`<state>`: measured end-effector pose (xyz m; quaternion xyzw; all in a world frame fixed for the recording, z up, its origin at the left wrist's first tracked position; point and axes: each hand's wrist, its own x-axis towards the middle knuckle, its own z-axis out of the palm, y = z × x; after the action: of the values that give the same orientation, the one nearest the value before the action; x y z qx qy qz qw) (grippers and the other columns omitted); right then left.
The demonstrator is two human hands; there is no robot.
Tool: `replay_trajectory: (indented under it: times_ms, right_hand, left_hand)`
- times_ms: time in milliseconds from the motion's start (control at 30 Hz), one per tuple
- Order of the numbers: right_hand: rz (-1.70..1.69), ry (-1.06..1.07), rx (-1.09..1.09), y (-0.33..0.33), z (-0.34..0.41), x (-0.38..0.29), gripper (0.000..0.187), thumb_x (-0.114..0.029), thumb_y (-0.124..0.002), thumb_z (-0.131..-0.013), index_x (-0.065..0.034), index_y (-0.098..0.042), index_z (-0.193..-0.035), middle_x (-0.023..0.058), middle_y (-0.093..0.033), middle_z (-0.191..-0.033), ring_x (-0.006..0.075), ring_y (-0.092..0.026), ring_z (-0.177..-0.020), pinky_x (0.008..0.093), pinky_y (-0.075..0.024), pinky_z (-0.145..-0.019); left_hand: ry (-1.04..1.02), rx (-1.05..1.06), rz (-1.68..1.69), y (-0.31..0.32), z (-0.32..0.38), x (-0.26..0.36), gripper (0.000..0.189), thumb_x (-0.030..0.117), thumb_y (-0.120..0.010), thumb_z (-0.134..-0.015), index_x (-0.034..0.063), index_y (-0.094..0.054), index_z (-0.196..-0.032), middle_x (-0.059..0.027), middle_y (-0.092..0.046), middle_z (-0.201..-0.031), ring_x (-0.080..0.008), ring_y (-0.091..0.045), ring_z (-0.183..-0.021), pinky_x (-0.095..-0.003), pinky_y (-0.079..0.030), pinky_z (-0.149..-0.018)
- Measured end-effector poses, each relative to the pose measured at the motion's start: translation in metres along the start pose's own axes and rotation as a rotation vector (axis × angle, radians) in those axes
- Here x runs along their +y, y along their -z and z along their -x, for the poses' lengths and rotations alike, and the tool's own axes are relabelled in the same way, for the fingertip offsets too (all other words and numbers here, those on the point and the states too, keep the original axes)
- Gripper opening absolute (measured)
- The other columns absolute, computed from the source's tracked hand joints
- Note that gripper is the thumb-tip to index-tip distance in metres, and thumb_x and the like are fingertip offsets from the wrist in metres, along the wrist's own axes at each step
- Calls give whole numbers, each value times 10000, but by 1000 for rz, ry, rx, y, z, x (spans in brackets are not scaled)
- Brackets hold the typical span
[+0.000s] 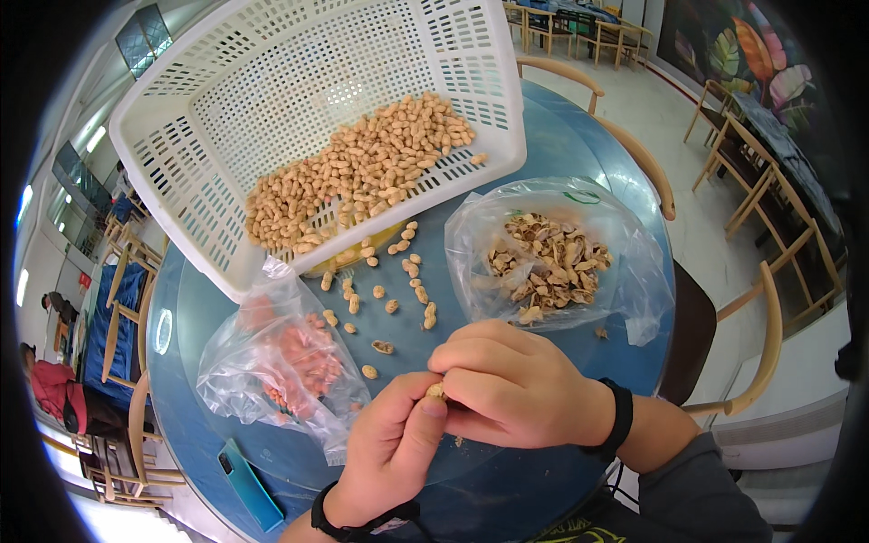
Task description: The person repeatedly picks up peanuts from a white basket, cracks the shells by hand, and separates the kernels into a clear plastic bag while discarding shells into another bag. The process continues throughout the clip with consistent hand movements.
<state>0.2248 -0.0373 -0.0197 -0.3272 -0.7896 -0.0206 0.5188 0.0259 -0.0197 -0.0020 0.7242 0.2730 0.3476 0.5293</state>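
Observation:
My left hand (397, 431) and my right hand (523, 383) meet above the near part of the table. Between their fingertips they pinch one peanut (435, 391), mostly covered by the fingers. Just beyond my hands lie loose unshelled peanuts (421, 295) and a piece of opened shell (383, 347). To the left of my left hand, a clear plastic bag (231, 373) holds reddish shelled kernels (316, 363). Past my right hand, another clear bag (631, 271) lies spread open with a pile of broken peanut shells (553, 261) in it.
A white perforated plastic basket (489, 159), tilted, holds many unshelled peanuts (366, 163) at the far side of the round blue table (536, 468). A teal phone (250, 485) lies near the left edge. Wooden chairs (753, 339) surround the table; people (58, 394) are at far left.

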Motion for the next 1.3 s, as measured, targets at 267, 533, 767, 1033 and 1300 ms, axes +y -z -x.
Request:
replay_trajectory:
  times_ms: [267,533,767,1033,1300]
  right_hand:
    - [12,4,-49,7,-2,3,429,-117,-850,-764,-41,-573,-1083,103,-659,-1079,299,-699,-920,377,-592,-753]
    - [81,41,-66,10,-2,2,411,-115,-874,-795,-43,-612,-1103,111,-707,-1109,300,-737,-938,371,-614,-752]
    - [72,48,-107,10,1,8,353,-103,-864,-804,-40,-608,-1039,125,-691,-1135,304,-731,-932,364,-615,-732]
    - [-35,-66,-80,3,1,3,356,-87,-845,-839,-53,-572,-1064,147,-693,-1216,303,-732,-934,363,-613,-743]
    - [-9,-144,-46,-2,1,4,236,-118,-752,-920,-35,-606,-1085,123,-711,-1183,289,-724,-927,367,-608,-727]
  left_hand:
    - [104,-92,227,7,-4,-5,249,112,-571,-1096,-19,-620,-1302,-38,-711,-1107,-92,-627,-980,-242,-514,-872]
    - [63,7,150,1,-3,0,249,111,-592,-1093,-24,-654,-1293,-43,-728,-1097,-74,-628,-974,-218,-510,-864]
    - [94,69,238,-6,-2,-10,251,108,-573,-1101,-24,-655,-1297,-44,-729,-1106,-78,-639,-988,-216,-510,-871]
    - [116,109,499,-8,-1,-17,320,207,-494,-1141,-29,-613,-1320,-76,-695,-1196,-130,-646,-1079,-279,-514,-954]
    - [371,132,933,-13,-8,-17,388,292,-403,-1162,-7,-558,-1354,-130,-674,-1260,-209,-679,-1149,-357,-527,-1027]
